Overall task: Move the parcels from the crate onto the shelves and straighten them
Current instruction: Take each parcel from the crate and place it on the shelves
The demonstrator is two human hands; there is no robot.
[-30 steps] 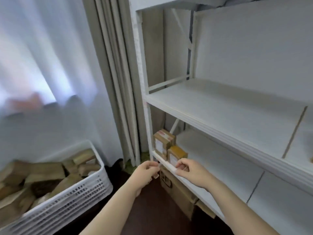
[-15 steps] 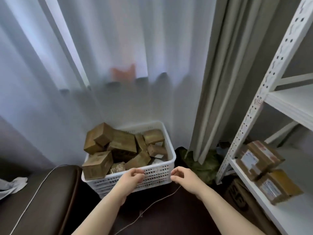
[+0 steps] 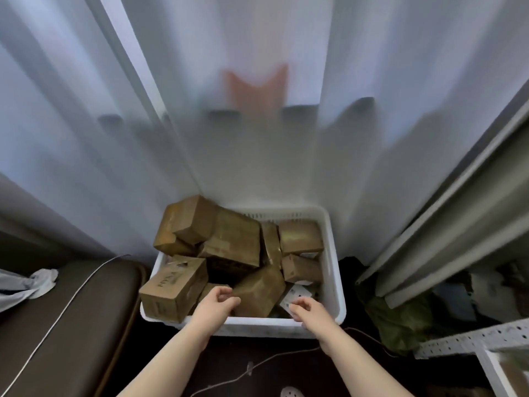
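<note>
Brown cardboard fills the middle of the frame: a heap of parcels (image 3: pixel 234 239) piled at all angles in the white plastic crate (image 3: pixel 257 326), which sits on the dark floor against the pale sheer curtain (image 3: pixel 257 153). None of them is lifted out yet. The biggest box (image 3: pixel 174 287), with faint printing on its top, rides over the crate's lower-left corner. Just right of it a tilted parcel (image 3: pixel 257 290) leans corner-up. Two smaller ones (image 3: pixel 300 237) sit toward the right wall, and a white label (image 3: pixel 296 295) peeks out low between them.

Both bare arms come up from the bottom edge. The left hand (image 3: pixel 216 306) hovers over the near edge of the crate, between the printed box and the tilted parcel. Its fingers are loosely curled and grip nothing, though I cannot tell whether the knuckles brush the cardboard. The right hand (image 3: pixel 310 312) hangs over the crate's lower-right corner, beside the white label. Its fingers are also softly bent and narrow, with nothing in them.

In the lower left lies a dark brown padded seat (image 3: pixel 86 325) with a thin white cable (image 3: pixel 64 309) across it. In the lower right a perforated white shelf post (image 3: pixel 472 338) juts in, with a green bag (image 3: pixel 400 319) on the floor beside it under the grey drape (image 3: pixel 458 224).
</note>
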